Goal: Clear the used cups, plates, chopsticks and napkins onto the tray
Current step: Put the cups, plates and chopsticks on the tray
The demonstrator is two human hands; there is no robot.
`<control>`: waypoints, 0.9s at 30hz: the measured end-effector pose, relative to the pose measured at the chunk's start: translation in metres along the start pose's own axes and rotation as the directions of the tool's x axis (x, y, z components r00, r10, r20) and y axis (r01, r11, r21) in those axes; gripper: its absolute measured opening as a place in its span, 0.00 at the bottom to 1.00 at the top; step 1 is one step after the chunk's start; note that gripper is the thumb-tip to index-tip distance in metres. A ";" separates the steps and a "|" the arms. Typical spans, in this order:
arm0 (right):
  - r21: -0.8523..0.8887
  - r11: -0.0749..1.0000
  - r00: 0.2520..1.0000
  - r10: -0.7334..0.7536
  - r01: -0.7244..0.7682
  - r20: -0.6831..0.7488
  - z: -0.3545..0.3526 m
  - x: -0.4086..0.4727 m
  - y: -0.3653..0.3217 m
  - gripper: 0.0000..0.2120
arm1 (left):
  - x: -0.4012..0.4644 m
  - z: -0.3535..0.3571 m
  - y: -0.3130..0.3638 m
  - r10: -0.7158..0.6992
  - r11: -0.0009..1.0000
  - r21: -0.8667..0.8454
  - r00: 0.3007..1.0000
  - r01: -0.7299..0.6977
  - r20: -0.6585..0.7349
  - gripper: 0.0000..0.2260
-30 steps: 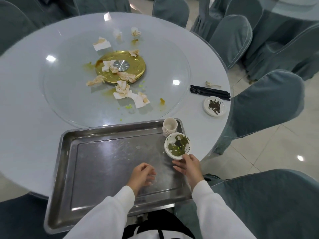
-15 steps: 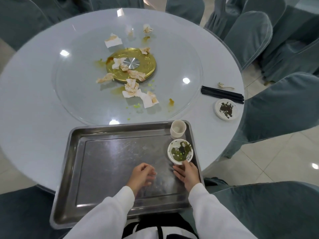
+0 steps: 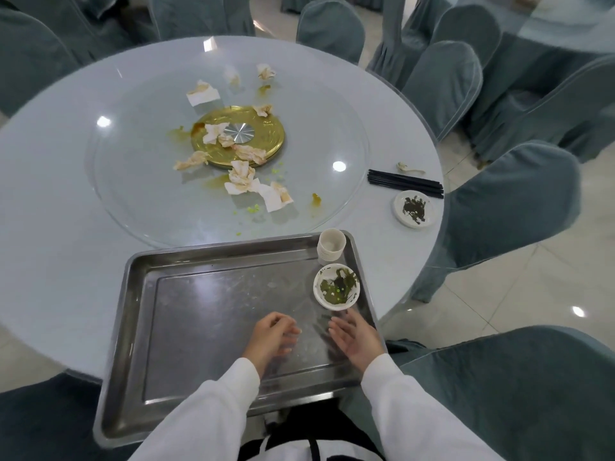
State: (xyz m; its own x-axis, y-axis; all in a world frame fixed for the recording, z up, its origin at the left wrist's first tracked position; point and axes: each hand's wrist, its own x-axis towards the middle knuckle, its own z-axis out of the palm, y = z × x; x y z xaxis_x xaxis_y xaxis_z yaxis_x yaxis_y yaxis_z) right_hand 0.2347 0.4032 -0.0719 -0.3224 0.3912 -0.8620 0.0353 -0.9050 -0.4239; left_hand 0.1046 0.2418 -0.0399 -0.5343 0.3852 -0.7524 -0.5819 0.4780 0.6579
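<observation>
The right hand point(image 3: 357, 339) has let go of the small dirty plate point(image 3: 336, 287) it was touching a moment ago and has drawn back toward the body; the plate now sits alone on the tray. That hand hovers just short of the plate, palm turned inward, fingers relaxed and slightly spread, holding nothing. The left hand point(image 3: 271, 337) hangs beside it over the middle of the tray, fingers loosely curled and empty. The two hands are close together but not touching. Both arms wear white sleeves point(image 3: 213, 410).

The metal tray point(image 3: 186, 327) lies on the near edge of a round white table point(image 3: 43, 227), its near end overhanging toward the person. At the tray's far right corner stands a stack of small white cups point(image 3: 331, 246), with the plate, smeared with green scraps, just in front of it.

On the table to the right, off the tray, lies a second small plate point(image 3: 413, 212) with dark scraps. Just behind it is a bundle of black chopsticks point(image 3: 404, 183), and beyond those a small white spoon point(image 3: 409, 168).

A glass turntable point(image 3: 139, 181) with a gold centre disc point(image 3: 263, 141) fills the middle of the table. Crumpled, stained napkins point(image 3: 243, 178) are scattered over it, among yellow-green spills. Grey-blue covered chairs point(image 3: 512, 207) ring the table.
</observation>
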 end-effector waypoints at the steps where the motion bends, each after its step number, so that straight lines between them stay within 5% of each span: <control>1: 0.007 1.000 1.000 -0.019 0.019 0.011 -0.002 -0.006 0.000 0.16 | -0.001 0.001 -0.002 0.009 1.000 -0.008 1.000 -0.009 0.012 0.05; 14: -0.034 0.986 0.986 -0.162 0.163 0.028 -0.089 -0.100 0.033 0.10 | -0.044 0.031 -0.031 0.054 0.996 -0.076 0.986 -0.042 0.161 0.05; 27: -0.262 0.891 0.929 -0.359 0.370 0.091 -0.197 -0.169 0.046 0.09 | -0.132 0.089 -0.086 0.159 0.980 -0.143 0.973 -0.135 0.169 0.06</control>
State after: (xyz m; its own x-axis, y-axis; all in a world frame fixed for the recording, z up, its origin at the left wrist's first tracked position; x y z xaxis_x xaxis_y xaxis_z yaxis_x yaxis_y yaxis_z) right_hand 0.4768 0.3286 -0.0008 -0.3979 0.6730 -0.6235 0.1604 -0.6181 -0.7695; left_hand 0.2799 0.2203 -0.0004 -0.5084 0.5843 -0.6325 -0.5857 0.3039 0.7514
